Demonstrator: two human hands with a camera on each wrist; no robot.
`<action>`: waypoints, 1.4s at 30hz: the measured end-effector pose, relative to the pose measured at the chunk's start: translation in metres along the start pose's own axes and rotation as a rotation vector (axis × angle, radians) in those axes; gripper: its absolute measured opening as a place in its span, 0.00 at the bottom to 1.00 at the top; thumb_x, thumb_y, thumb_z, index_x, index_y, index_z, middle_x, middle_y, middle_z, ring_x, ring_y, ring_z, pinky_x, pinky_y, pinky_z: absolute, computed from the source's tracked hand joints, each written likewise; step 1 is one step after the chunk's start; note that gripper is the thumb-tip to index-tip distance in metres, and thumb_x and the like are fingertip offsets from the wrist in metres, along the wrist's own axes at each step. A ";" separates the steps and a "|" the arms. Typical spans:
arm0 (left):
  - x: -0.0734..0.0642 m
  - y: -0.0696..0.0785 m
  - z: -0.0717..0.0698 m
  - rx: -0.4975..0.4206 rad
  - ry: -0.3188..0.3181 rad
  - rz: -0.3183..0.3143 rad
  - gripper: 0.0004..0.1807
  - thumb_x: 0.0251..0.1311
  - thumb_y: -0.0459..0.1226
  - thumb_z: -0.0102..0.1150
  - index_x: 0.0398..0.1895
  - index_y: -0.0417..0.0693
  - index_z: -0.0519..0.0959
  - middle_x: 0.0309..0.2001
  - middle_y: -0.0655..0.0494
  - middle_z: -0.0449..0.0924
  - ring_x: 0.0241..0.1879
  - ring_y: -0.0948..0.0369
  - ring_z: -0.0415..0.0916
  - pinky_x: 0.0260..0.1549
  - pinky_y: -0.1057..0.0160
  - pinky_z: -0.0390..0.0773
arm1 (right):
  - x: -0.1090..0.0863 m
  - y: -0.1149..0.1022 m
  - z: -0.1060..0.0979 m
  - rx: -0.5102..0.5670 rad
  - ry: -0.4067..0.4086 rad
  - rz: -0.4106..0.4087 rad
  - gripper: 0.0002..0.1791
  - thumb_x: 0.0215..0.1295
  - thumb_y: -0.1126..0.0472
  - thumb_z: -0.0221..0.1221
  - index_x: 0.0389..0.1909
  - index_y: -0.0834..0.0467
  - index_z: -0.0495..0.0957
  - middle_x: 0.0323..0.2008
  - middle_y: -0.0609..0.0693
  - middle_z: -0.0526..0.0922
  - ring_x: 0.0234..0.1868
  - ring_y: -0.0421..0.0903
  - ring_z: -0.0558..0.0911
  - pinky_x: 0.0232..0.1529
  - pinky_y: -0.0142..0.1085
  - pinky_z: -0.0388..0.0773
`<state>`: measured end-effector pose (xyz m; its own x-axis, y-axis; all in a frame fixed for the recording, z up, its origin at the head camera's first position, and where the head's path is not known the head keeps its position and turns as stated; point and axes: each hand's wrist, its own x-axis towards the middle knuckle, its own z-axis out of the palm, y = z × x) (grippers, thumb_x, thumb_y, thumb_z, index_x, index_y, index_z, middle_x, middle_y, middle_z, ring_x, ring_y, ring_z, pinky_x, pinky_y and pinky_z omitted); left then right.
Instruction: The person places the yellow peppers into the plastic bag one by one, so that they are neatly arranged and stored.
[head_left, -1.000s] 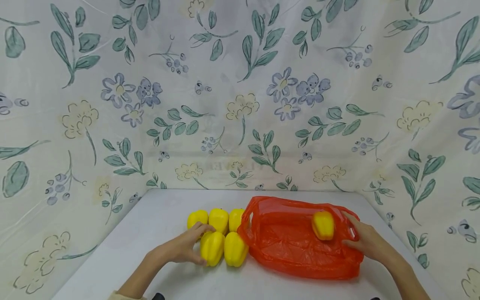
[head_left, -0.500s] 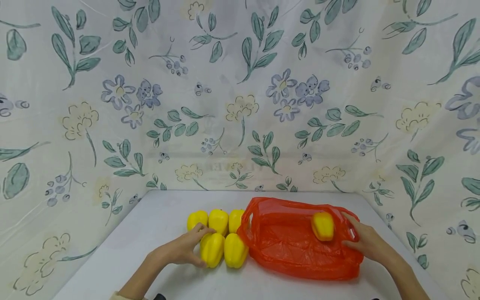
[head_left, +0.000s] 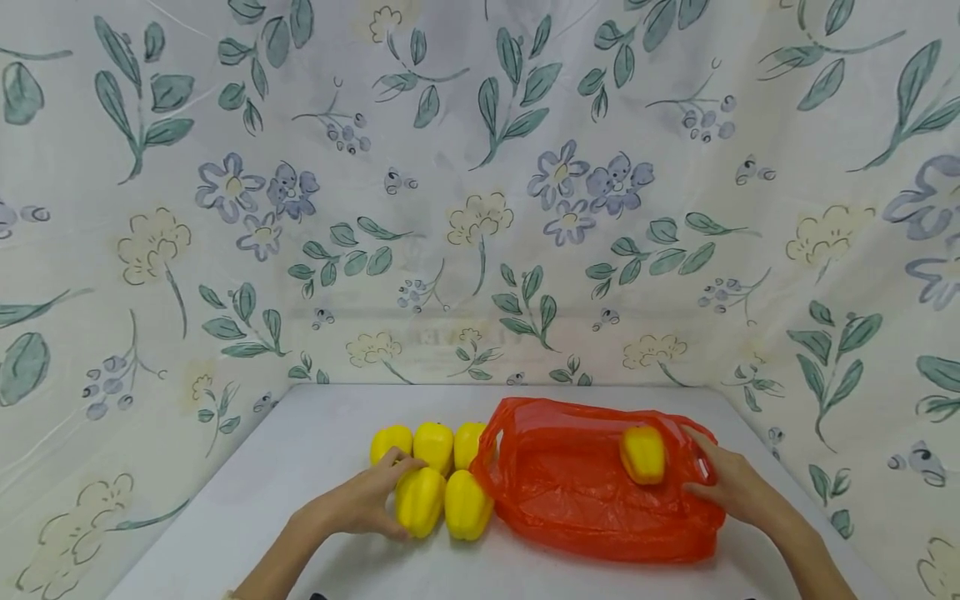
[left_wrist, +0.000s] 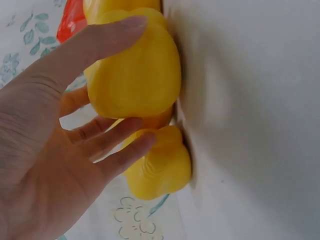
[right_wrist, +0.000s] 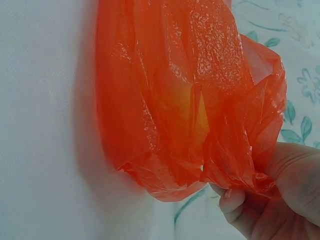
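My left hand [head_left: 366,503] is around a yellow bell pepper [head_left: 422,505] at the left end of the near row. In the left wrist view its thumb [left_wrist: 117,37] lies across the pepper's side, with the index finger behind it and the other fingers spread below. My right hand [head_left: 731,485] pinches the right edge of an open red plastic bag [head_left: 592,537] lying on its side. One yellow bell pepper [head_left: 643,457] sits inside the bag; in the right wrist view it shows faintly through the plastic.
Another bell pepper [head_left: 468,507] stands beside the gripped one, close to the bag's left handle. Behind them is a row of three bell peppers [head_left: 433,445], the rightmost partly covered by the bag. A white table [head_left: 322,408] carries everything, with floral cloth [head_left: 480,250] around it.
The head view has shifted slightly. My left hand has drawn in a little closer around the pepper. The right hand and the bag hold still.
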<state>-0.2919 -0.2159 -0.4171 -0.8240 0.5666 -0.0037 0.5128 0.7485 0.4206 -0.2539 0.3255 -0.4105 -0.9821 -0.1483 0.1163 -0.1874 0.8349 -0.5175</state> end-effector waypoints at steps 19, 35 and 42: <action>0.010 0.017 -0.030 0.007 0.247 0.217 0.44 0.39 0.55 0.74 0.64 0.59 0.68 0.50 0.66 0.67 0.44 0.67 0.71 0.43 0.69 0.81 | -0.001 -0.002 0.001 0.008 0.000 -0.005 0.49 0.53 0.61 0.71 0.71 0.68 0.54 0.57 0.69 0.75 0.49 0.58 0.79 0.41 0.45 0.86; 0.064 0.083 -0.049 0.027 0.230 0.377 0.42 0.40 0.56 0.71 0.63 0.69 0.66 0.52 0.66 0.66 0.44 0.65 0.72 0.41 0.64 0.81 | 0.000 0.000 0.000 -0.015 0.006 -0.020 0.49 0.53 0.60 0.71 0.71 0.68 0.55 0.56 0.68 0.76 0.47 0.53 0.79 0.41 0.44 0.86; 0.090 0.115 -0.049 0.067 0.204 0.449 0.45 0.40 0.54 0.72 0.66 0.66 0.65 0.51 0.63 0.66 0.41 0.65 0.71 0.37 0.69 0.79 | 0.000 -0.002 0.000 -0.025 -0.005 -0.006 0.49 0.53 0.59 0.71 0.71 0.68 0.54 0.57 0.70 0.75 0.48 0.56 0.79 0.42 0.45 0.86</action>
<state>-0.3193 -0.0957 -0.3244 -0.5451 0.7640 0.3452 0.8367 0.4701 0.2808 -0.2534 0.3244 -0.4095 -0.9810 -0.1560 0.1152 -0.1929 0.8468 -0.4956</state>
